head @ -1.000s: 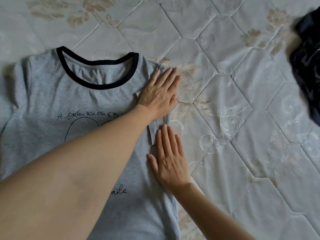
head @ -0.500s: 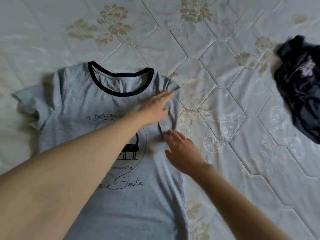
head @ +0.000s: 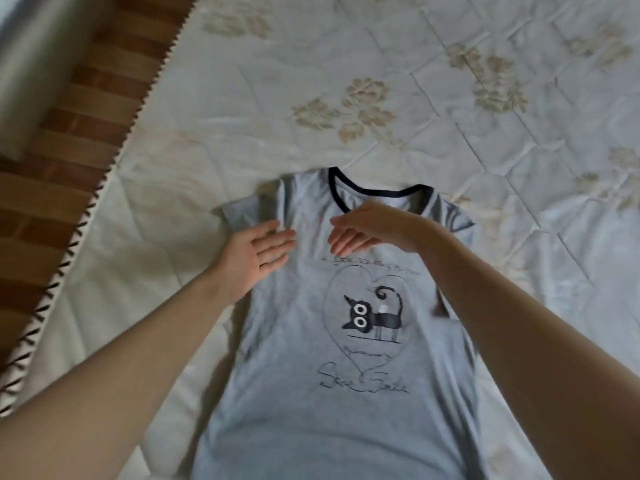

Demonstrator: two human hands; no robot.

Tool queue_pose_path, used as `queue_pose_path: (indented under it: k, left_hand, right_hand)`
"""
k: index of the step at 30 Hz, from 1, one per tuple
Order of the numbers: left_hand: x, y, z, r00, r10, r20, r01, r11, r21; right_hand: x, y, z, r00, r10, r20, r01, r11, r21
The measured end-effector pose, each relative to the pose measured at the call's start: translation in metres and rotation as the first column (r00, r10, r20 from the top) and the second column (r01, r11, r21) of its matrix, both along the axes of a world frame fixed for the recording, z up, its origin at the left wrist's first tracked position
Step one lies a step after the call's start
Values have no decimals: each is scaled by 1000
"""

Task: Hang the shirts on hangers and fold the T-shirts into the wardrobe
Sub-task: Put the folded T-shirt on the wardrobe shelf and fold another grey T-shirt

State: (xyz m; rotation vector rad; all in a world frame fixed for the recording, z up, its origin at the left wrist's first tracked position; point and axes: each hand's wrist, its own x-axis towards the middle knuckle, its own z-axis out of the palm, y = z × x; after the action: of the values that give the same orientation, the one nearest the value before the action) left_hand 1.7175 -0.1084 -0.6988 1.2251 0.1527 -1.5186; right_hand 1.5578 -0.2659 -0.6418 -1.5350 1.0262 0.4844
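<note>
A grey T-shirt (head: 311,393) with a black collar and a black cat print lies face up on the bed. Its right sleeve is folded in over the body; its left sleeve (head: 246,213) sticks out to the side. My left hand (head: 258,252) lies flat, fingers straight, on the shirt's left shoulder near that sleeve. My right hand (head: 363,232) hovers over the chest just below the collar, fingers loosely bent and pointing left, holding nothing.
The quilted white bed cover (head: 398,98) with beige flowers spreads all around the shirt. The bed's stitched edge (head: 114,161) runs diagonally at the left, with wooden floor (head: 62,143) beyond it.
Both hands left the folded right side of the shirt and moved across to its left shoulder. The view swung left, so the dark garment at the right is out of sight.
</note>
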Motion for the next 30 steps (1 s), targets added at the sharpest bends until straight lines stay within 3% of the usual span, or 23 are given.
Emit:
queue_pose_path:
  k: [7, 11, 15, 18, 20, 22, 25, 27, 30]
  left_hand:
    - [32, 45, -23, 937, 320, -141, -305, 945, 115]
    - [34, 56, -34, 904, 409, -120, -386, 905, 177]
    - [25, 52, -36, 900, 435, 25, -433, 887, 162]
    - [16, 50, -37, 923, 328, 202, -362, 917, 169]
    - [11, 51, -41, 902, 190, 388, -275, 945, 176]
    - [8, 50, -42, 836, 29, 547, -167, 965, 204]
    - [3, 47, -41, 711, -162, 684, -34, 964, 264]
    - [2, 47, -41, 600, -261, 756, 32, 952, 304]
    - [2, 47, -38, 530, -333, 780, 59, 932, 358]
  right_hand:
    - [94, 7, -34, 998, 42, 39, -41, 999, -18]
    - [132, 3, -53, 999, 16, 37, -15, 999, -42]
    - [156, -2, -66, 995, -14, 103, 26, 993, -113]
    - [167, -2, -69, 966, 205, 160, -168, 962, -217]
    - [176, 4, -73, 888, 456, 52, -416, 848, -329]
    - [182, 10, -79, 803, 589, -91, -559, 693, -455]
    - [186, 13, -85, 805, 573, -156, -550, 622, -557]
    - [186, 10, -87, 868, 489, -87, -447, 693, -566]
    - [184, 4, -90, 922, 386, -29, -334, 758, -560]
